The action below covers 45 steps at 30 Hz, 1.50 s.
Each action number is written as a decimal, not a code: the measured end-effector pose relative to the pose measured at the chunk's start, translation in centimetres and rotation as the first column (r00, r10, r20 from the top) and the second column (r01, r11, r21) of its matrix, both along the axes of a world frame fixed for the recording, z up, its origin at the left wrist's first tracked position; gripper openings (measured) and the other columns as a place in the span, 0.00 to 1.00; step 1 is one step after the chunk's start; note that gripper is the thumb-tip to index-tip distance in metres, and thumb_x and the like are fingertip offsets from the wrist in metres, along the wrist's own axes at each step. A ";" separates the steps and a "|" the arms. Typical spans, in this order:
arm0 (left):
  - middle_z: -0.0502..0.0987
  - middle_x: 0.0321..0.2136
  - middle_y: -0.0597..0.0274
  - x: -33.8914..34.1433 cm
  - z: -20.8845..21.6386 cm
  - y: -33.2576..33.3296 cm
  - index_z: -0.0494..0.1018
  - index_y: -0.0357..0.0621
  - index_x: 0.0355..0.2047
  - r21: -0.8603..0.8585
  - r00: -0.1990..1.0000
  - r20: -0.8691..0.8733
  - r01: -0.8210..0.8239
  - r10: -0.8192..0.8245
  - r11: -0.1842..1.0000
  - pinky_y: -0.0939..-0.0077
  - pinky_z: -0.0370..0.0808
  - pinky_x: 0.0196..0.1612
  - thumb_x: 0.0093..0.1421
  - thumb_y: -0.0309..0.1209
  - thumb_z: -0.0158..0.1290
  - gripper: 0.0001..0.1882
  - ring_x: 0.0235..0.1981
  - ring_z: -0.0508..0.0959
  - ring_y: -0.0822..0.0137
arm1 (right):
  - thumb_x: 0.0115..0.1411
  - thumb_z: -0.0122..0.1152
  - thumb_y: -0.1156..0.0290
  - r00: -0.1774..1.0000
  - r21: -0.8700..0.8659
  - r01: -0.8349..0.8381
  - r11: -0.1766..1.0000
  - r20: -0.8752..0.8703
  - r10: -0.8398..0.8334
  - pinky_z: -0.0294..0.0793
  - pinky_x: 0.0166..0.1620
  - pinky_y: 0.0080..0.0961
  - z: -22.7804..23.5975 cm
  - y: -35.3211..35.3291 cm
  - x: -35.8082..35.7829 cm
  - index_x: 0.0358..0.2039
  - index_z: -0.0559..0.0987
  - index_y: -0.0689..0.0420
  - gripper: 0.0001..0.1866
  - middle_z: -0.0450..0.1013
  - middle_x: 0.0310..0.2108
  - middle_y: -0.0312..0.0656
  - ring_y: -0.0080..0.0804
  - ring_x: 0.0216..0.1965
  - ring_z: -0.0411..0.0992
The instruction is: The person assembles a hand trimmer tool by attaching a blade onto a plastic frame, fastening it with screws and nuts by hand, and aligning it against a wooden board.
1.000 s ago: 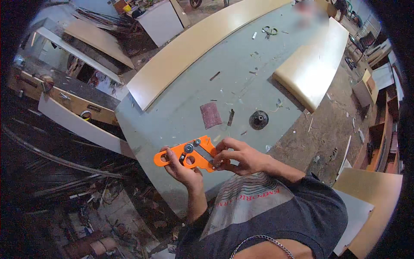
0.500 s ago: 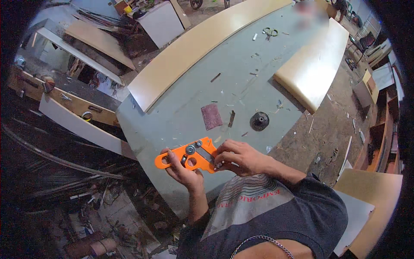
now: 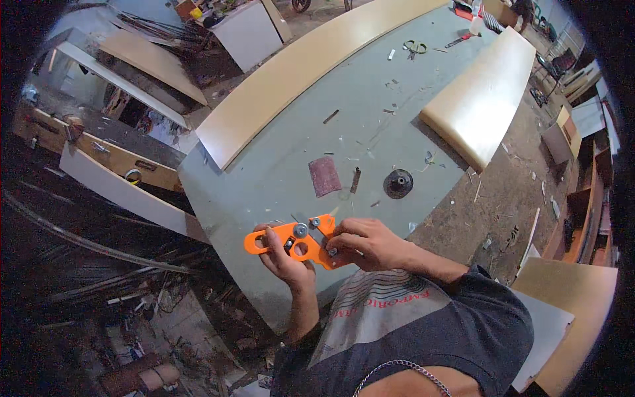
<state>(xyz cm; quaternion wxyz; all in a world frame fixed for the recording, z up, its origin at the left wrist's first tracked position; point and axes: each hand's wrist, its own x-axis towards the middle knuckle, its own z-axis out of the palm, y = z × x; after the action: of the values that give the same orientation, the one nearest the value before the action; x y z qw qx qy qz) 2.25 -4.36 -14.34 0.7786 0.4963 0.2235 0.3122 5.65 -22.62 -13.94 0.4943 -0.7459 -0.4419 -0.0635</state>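
Note:
Over the near edge of the table I hold an orange flat hand tool (image 3: 264,242) with round cut-outs, bolts and a metal strip. My left hand (image 3: 286,263) is closed around its looped left end, the thumb lying over the face. At the other end, the fingers of my right hand (image 3: 367,243) are bent and pressed against the tool beside a small metal fitting. Their tips are partly hidden. Beyond the tool lie a reddish-brown piece of sandpaper (image 3: 324,177), a thin dark strip (image 3: 356,179) and a black round pad with a central stem (image 3: 398,184).
A long pale board (image 3: 291,76) runs along the table's left side; a shorter one (image 3: 479,99) lies at the right. Green-handled scissors (image 3: 415,48) and a red-handled tool (image 3: 461,40) are farther off. Scraps dot the grey-green tabletop (image 3: 264,178). Clutter covers the floor at left.
The orange tool has shifted slightly right, with both hands still on it. Its metal strip now sits at a different angle, one end poking past the upper edge.

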 end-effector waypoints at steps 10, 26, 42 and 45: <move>0.70 0.40 0.65 0.5 0.1 0.1 0.67 0.42 0.48 0.060 0.994 -0.037 -0.096 0.098 0.994 0.76 0.76 0.37 0.66 0.39 0.53 0.17 0.38 0.74 0.73 | 0.50 0.70 0.73 0.996 0.074 -0.081 0.994 0.027 0.079 0.71 0.36 0.32 0.6 -0.2 0.4 0.37 0.78 0.53 0.13 0.70 0.32 0.37 0.36 0.33 0.72; 0.71 0.42 0.62 0.5 1.4 -0.9 0.67 0.39 0.50 -0.069 0.989 -0.062 -0.141 0.136 0.988 0.73 0.77 0.40 0.66 0.39 0.54 0.19 0.41 0.75 0.70 | 0.52 0.68 0.70 0.996 0.051 -0.091 0.995 -0.009 0.092 0.72 0.36 0.36 0.6 -0.4 0.3 0.38 0.77 0.53 0.13 0.68 0.32 0.38 0.39 0.34 0.72; 0.71 0.42 0.62 0.0 -0.5 0.2 0.67 0.43 0.51 -0.012 1.000 0.002 -0.019 0.019 1.000 0.70 0.77 0.42 0.63 0.42 0.55 0.21 0.44 0.76 0.67 | 0.51 0.68 0.71 0.996 0.015 -0.082 0.996 -0.021 0.083 0.74 0.35 0.36 0.2 -0.4 0.4 0.40 0.75 0.54 0.15 0.69 0.33 0.39 0.40 0.34 0.74; 0.71 0.40 0.62 0.4 0.2 -0.2 0.67 0.41 0.48 -0.006 0.998 -0.020 -0.060 0.060 0.998 0.72 0.76 0.41 0.65 0.40 0.52 0.18 0.41 0.75 0.68 | 0.53 0.67 0.70 0.992 0.004 -0.125 0.992 -0.028 0.125 0.74 0.35 0.36 0.3 -0.6 0.5 0.38 0.76 0.54 0.13 0.69 0.33 0.39 0.40 0.34 0.74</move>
<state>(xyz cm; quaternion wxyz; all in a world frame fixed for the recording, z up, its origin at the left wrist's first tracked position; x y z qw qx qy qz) 2.69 -4.54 -14.17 0.7683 0.4898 0.2471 0.3298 6.10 -23.24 -13.67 0.5042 -0.7169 -0.4809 -0.0224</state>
